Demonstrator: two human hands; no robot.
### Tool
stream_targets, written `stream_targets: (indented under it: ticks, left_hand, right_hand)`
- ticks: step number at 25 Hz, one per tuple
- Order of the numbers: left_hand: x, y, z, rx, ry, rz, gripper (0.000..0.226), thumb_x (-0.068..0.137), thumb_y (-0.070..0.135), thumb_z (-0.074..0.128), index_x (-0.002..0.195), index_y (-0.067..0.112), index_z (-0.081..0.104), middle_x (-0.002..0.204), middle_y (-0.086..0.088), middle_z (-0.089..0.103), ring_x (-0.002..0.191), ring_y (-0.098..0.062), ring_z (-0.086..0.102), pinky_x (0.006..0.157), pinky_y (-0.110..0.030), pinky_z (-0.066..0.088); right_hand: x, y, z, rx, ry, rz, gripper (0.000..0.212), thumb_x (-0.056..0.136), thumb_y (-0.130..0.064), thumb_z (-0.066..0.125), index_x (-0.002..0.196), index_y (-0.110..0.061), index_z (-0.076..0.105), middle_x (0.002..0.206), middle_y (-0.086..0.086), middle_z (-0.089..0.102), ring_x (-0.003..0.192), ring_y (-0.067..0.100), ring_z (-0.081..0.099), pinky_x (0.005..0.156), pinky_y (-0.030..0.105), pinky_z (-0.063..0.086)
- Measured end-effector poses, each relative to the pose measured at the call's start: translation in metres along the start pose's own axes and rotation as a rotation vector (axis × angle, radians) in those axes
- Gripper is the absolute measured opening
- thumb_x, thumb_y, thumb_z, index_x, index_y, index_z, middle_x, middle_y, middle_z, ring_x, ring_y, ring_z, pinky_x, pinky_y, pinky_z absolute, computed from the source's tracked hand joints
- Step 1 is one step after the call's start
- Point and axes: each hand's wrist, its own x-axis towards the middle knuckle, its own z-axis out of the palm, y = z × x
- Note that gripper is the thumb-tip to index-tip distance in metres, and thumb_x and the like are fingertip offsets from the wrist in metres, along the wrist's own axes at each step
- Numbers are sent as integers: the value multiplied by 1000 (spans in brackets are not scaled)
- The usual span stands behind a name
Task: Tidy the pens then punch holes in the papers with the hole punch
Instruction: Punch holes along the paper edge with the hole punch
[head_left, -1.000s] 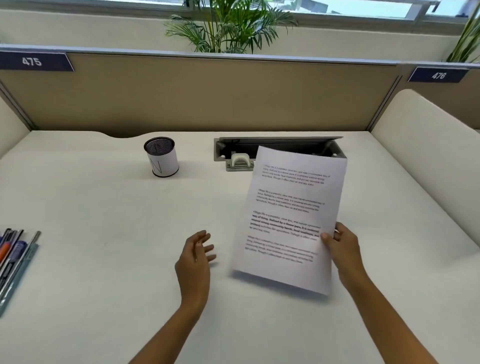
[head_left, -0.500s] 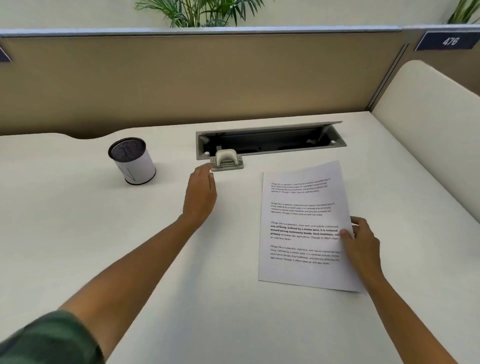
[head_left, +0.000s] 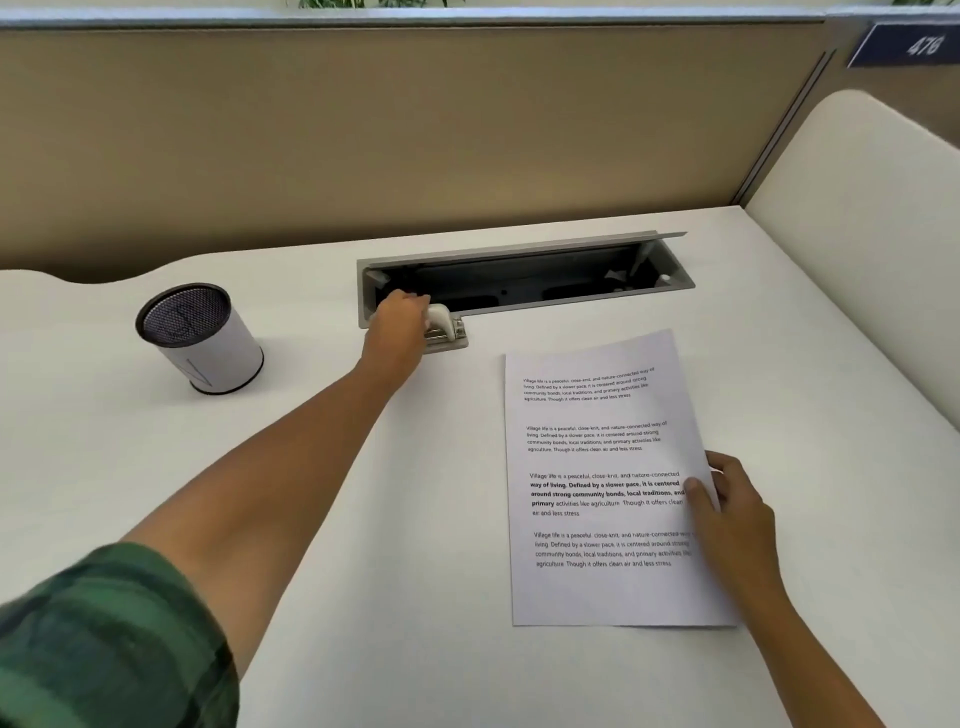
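A printed sheet of paper (head_left: 597, 467) lies flat on the white desk (head_left: 363, 571), right of centre. My right hand (head_left: 727, 514) pinches its right edge, thumb on top of the text. A small white hole punch (head_left: 445, 326) stands at the front left corner of the cable tray. My left hand (head_left: 397, 325) reaches out and closes over its left side, hiding half of it. A mesh pen cup (head_left: 200, 335) with a white sleeve stands at the left and looks empty. No pens are in view.
An open grey cable tray (head_left: 524, 278) is sunk into the desk behind the paper. A tan partition (head_left: 415, 130) closes off the back. A cream side panel (head_left: 857, 234) rises at the right.
The paper went from held up in my right hand to lying flat on the desk. My left hand reached forward and came onto the hole punch. The view tilted down and right.
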Motion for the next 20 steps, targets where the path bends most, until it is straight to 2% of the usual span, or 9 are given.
stream_targets:
  ticks: [3, 7, 10, 13, 16, 20]
  left_hand:
    - [-7, 1, -6, -116, 19, -132, 27, 91, 10, 55, 115, 1, 66, 111, -23, 63, 101, -36, 59, 80, -35, 46]
    - [-39, -2, -15, -482, 19, -477, 24, 85, 18, 68, 103, 4, 72, 109, -14, 70, 104, -31, 63, 92, -31, 49]
    - [-81, -9, -22, -840, -17, -727, 25, 80, 15, 74, 102, 4, 71, 103, -16, 71, 95, -32, 68, 93, -40, 53]
    - [-136, -13, -29, -1050, -40, -821, 29, 81, 8, 72, 107, -1, 68, 96, -17, 71, 80, -30, 68, 86, -39, 56]
    - [-188, -9, -37, -1167, -30, -877, 21, 82, 6, 69, 103, -1, 69, 79, -12, 68, 63, -21, 61, 73, -29, 55]
    - [-254, -2, -46, -1174, 0, -901, 17, 83, 7, 69, 100, 4, 71, 79, -9, 70, 60, -20, 59, 85, -38, 52]
  right_hand:
    - [0, -1, -2, 17, -14, -18, 27, 95, -14, 52, 120, -24, 54, 95, -2, 68, 84, 23, 63, 63, 25, 42]
    - [-4, 0, -6, 61, -8, -17, 25, 94, -12, 55, 116, -22, 60, 95, -1, 71, 81, 19, 66, 63, 19, 42]
    - [-12, 1, -8, 92, -17, -7, 23, 93, -12, 57, 114, -21, 62, 96, 0, 71, 83, 21, 67, 64, 20, 44]
    - [-23, -1, -7, 105, -36, -10, 24, 93, -11, 57, 113, -22, 63, 96, 0, 71, 83, 21, 66, 64, 19, 43]
    - [-38, -5, -3, 100, -65, -10, 24, 92, -10, 56, 113, -21, 63, 95, 1, 71, 83, 21, 66, 63, 18, 42]
    - [-66, -8, 2, 110, -116, -2, 24, 91, -10, 56, 111, -22, 64, 96, 0, 72, 85, 21, 67, 65, 26, 44]
